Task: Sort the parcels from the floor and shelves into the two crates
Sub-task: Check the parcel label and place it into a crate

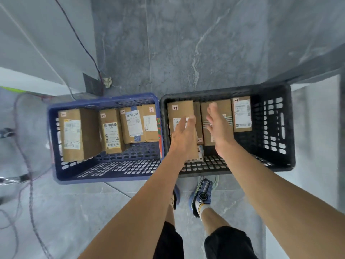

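Parcels (pixel 111 131) of brown card stand upright along the 12 o'clock wall of each crate: four in the blue crate (pixel 112 165), and more in the black crate (pixel 276 139) just beside it at 3 o'clock. Both hands hover over the black crate. Left hand (pixel 183 133), fingers loosely bent and gripping nothing visible, covers the lower face of the parcel marked 2-3 (pixel 180 111); contact cannot be told. Right hand (pixel 219 128), at 3 o'clock of the left, is spread flat with straight fingers before the middle parcel (pixel 223 107). Another labelled parcel (pixel 241 114) stands uncovered at 3 o'clock. Blur smears the fingertips, label print is unreadable, and a thin parcel (pixel 197 116) and a low parcel (pixel 200 153) are largely hidden by the left hand and wrist.
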Tool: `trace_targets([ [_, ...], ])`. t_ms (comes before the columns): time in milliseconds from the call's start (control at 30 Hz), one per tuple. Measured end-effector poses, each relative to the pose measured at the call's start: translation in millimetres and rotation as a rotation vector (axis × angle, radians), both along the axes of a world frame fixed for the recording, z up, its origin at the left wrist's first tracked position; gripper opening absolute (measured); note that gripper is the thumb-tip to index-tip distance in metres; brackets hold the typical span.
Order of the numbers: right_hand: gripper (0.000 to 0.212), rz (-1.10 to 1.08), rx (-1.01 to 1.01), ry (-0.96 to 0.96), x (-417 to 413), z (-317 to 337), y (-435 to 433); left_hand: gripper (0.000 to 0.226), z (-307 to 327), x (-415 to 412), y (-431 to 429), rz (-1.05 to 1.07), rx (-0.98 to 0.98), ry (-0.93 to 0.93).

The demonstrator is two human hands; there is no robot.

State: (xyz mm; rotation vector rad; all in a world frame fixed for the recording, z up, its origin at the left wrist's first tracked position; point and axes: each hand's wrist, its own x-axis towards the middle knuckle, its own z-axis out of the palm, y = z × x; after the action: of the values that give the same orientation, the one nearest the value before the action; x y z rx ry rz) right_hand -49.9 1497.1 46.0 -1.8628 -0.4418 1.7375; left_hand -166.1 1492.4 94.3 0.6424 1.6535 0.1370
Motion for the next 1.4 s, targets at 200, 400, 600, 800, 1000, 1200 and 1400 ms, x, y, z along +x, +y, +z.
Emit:
trace_targets([
  [200, 0.079, -0.075, 0.231, -0.088, 37, 152, 55, 0.084, 146, 17, 63, 0.035, 0.197, -0.163],
  [400, 0.069, -0.308, 0.394, -0.165, 84, 319, 90, 0.09, 293, 44, 113, -0.072, 0.348, -0.276],
  [600, 0.075, -0.549, 0.634, -0.301, 116, 482, 75, 0.071, 429, 78, 127, -0.231, 0.534, -0.454],
  [800, 0.067, -0.744, 0.75, -0.402, 118, 613, 15, 0.065, 552, 116, 102, -0.448, 0.66, -0.636],
  [1000, 0.027, -0.938, 0.837, -0.562, 112, 703, -77, 0.057, 644, 159, 37, -0.773, 0.684, -0.836],
  [1200, 0.029, -1.173, 0.83, -0.732, 106, 755, -193, 0.055, 691, 199, -60, -1.0, 0.64, -0.992],
  [1400, 0.05, -1.413, 0.787, -0.848, 94, 774, -323, 0.053, 710, 222, -175, -1.208, 0.525, -1.108],
])
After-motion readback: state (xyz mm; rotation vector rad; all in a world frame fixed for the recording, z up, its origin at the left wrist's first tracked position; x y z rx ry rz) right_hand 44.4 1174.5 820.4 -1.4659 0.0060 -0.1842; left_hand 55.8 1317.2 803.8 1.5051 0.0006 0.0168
